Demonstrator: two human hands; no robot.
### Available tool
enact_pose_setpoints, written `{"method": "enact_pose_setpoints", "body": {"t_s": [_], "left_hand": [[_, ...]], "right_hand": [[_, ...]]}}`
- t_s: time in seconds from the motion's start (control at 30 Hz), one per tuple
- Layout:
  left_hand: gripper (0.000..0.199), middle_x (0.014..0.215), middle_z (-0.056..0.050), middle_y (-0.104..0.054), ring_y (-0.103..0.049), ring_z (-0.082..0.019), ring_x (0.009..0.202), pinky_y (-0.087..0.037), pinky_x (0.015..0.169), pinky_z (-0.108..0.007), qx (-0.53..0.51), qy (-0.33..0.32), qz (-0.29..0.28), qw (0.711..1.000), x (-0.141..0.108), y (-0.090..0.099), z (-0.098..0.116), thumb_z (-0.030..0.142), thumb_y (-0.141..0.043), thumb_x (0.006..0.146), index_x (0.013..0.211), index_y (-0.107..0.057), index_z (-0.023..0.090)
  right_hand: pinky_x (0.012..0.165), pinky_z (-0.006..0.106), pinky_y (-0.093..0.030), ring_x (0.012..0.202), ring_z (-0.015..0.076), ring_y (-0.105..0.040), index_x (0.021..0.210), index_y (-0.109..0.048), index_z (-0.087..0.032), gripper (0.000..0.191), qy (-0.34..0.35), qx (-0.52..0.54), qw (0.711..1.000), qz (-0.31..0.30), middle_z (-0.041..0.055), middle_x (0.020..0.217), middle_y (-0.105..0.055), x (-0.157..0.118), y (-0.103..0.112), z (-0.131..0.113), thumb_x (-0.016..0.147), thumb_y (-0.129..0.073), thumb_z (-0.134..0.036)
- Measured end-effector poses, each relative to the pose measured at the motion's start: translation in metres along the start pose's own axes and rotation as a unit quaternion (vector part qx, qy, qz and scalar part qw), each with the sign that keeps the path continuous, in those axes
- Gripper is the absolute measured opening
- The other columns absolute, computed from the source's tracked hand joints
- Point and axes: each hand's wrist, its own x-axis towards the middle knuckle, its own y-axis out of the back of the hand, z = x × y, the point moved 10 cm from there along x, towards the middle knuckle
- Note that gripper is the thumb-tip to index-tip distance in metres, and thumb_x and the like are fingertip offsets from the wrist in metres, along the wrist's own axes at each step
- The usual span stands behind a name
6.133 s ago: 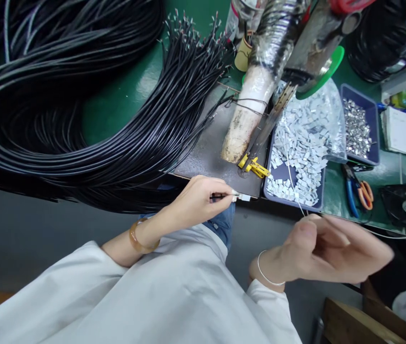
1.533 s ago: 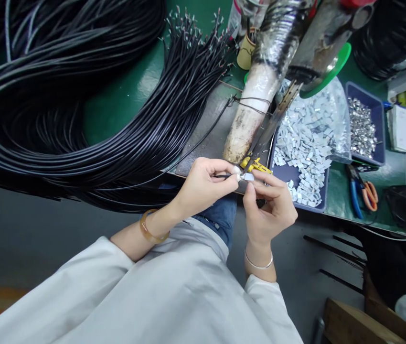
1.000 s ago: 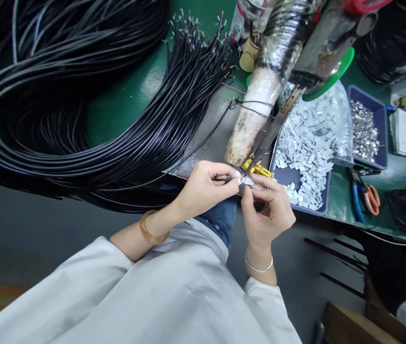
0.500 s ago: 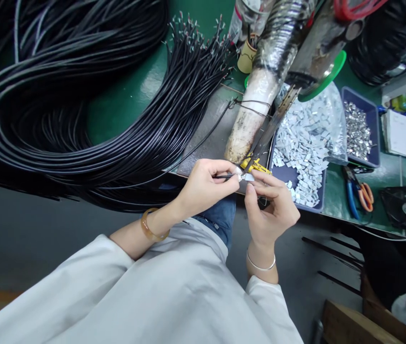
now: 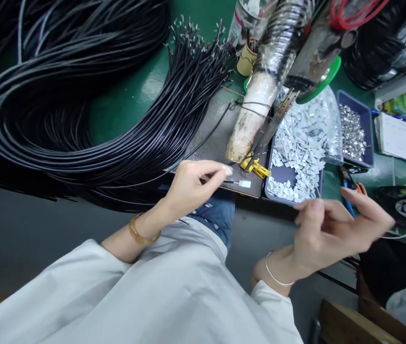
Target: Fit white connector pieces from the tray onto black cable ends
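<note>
My left hand (image 5: 197, 184) pinches a black cable (image 5: 229, 181) close to its end, over the bench edge. A small white tab (image 5: 245, 183) sits at the cable's tip, to the right of my fingertips. My right hand (image 5: 335, 227) is off to the right, in front of the bench and blurred. Its thumb and index finger are bent together, and a thin line shows above them; what it is I cannot make out. Small pale tabs (image 5: 299, 165) fill much of a blue tray (image 5: 270, 192) beyond that hand.
A thick bundle of black cables (image 5: 134, 148) covers the left bench. A plastic-wrapped hose (image 5: 248, 122) slants down beside a metal arm and a yellow clip (image 5: 258, 168). Further right are a bin of metal parts (image 5: 352, 131), pliers (image 5: 347, 179) and a paper pad (image 5: 400, 137).
My right hand has moved away from the cable end, to the right and nearer me. My left hand has shifted slightly left, keeping the cable, and the white tab now shows uncovered.
</note>
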Motion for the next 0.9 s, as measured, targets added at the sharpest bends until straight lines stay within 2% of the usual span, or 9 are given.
{"method": "enact_pose_setpoints", "body": {"t_s": [0.1, 0.3, 0.43, 0.53, 0.6, 0.67, 0.73, 0.8, 0.9], "left_hand": [[0.015, 0.068, -0.001, -0.07, -0.059, -0.01, 0.056, -0.047, 0.06, -0.022, 0.078, -0.003, 0.057, 0.995, 0.004, 0.013, -0.011, 0.025, -0.069, 0.087, 0.091, -0.076, 0.012], [0.01, 0.08, -0.006, -0.068, -0.059, -0.017, 0.069, -0.039, 0.063, -0.028, 0.276, -0.064, -0.011, 0.959, 0.014, -0.016, -0.003, 0.018, -0.066, 0.084, 0.079, -0.072, 0.012], [0.006, 0.059, 0.004, -0.053, -0.044, -0.01, 0.054, -0.032, 0.059, -0.025, 0.153, -0.021, -0.012, 0.988, 0.004, -0.019, 0.005, 0.014, -0.064, 0.078, 0.073, -0.067, 0.014], [0.01, 0.051, 0.009, -0.043, -0.035, -0.006, 0.049, -0.03, 0.055, -0.022, -0.037, 0.02, -0.17, 0.985, -0.025, -0.059, 0.009, 0.021, -0.068, 0.079, 0.085, -0.073, 0.014], [0.02, 0.052, 0.008, -0.045, -0.036, -0.006, 0.049, -0.029, 0.051, -0.021, -0.176, 0.058, -0.341, 0.922, -0.063, -0.104, 0.016, 0.03, -0.075, 0.079, 0.09, -0.077, 0.013], [0.029, 0.058, 0.005, -0.055, -0.044, -0.006, 0.05, -0.032, 0.049, -0.02, -0.275, 0.114, -0.45, 0.842, -0.098, -0.138, 0.018, 0.034, -0.077, 0.078, 0.095, -0.078, 0.01], [0.031, 0.058, 0.004, -0.055, -0.043, -0.006, 0.05, -0.032, 0.049, -0.02, -0.274, 0.139, -0.443, 0.842, -0.109, -0.153, 0.008, 0.032, -0.08, 0.077, 0.097, -0.08, 0.009], [0.034, 0.059, 0.002, -0.061, -0.043, -0.007, 0.049, -0.033, 0.049, -0.02, -0.234, 0.147, -0.393, 0.877, -0.106, -0.152, -0.009, 0.031, -0.075, 0.081, 0.107, -0.08, 0.009], [0.032, 0.084, -0.008, -0.079, -0.061, -0.012, 0.062, -0.045, 0.06, -0.023, -0.144, 0.071, -0.247, 0.956, -0.079, -0.111, -0.019, 0.026, -0.061, 0.092, 0.115, -0.079, 0.013]], "right_hand": [[0.066, 0.03, -0.054, 0.065, 0.0165, -0.07, 0.093, -0.063, -0.022, 0.012, -0.077, -0.153, 0.965, -0.197, -0.0011, 0.075, -0.069, 0.006, -0.029, 0.042, 0.09, -0.065, -0.033], [0.07, 0.03, -0.05, 0.068, 0.0155, -0.062, 0.074, -0.057, -0.023, 0.01, -0.031, -0.195, 0.946, -0.256, 0.0015, 0.08, -0.071, 0.028, -0.067, 0.092, 0.082, -0.061, -0.026], [0.07, 0.031, -0.048, 0.069, 0.0149, -0.06, 0.07, -0.053, -0.022, 0.01, -0.007, -0.187, 0.922, -0.338, 0.0043, 0.095, -0.073, 0.032, -0.094, 0.1, 0.078, -0.058, -0.022], [0.068, 0.031, -0.046, 0.067, 0.0154, -0.059, 0.071, -0.054, -0.022, 0.009, 0.015, -0.218, 0.9, -0.376, 0.0041, 0.088, -0.07, 0.034, -0.1, 0.095, 0.079, -0.057, -0.023], [0.067, 0.03, -0.044, 0.068, 0.0158, -0.058, 0.073, -0.055, -0.022, 0.008, 0.029, -0.227, 0.889, -0.396, 0.004, 0.088, -0.069, 0.034, -0.104, 0.09, 0.08, -0.057, -0.023], [0.067, 0.03, -0.041, 0.068, 0.0155, -0.057, 0.074, -0.056, -0.022, 0.007, 0.041, -0.233, 0.883, -0.405, 0.0042, 0.089, -0.068, 0.032, -0.108, 0.084, 0.08, -0.058, -0.023], [0.066, 0.029, -0.038, 0.066, 0.0149, -0.055, 0.073, -0.055, -0.021, 0.008, 0.056, -0.254, 0.88, -0.397, 0.0041, 0.086, -0.067, 0.031, -0.11, 0.079, 0.081, -0.057, -0.022], [0.066, 0.03, -0.035, 0.066, 0.015, -0.052, 0.071, -0.053, -0.022, 0.01, 0.068, -0.276, 0.877, -0.387, 0.0037, 0.081, -0.064, 0.03, -0.11, 0.076, 0.081, -0.054, -0.021], [0.067, 0.03, -0.035, 0.066, 0.0151, -0.051, 0.069, -0.051, -0.022, 0.011, 0.053, -0.27, 0.877, -0.393, 0.0025, 0.078, -0.059, 0.027, -0.106, 0.078, 0.079, -0.055, -0.021]]}}
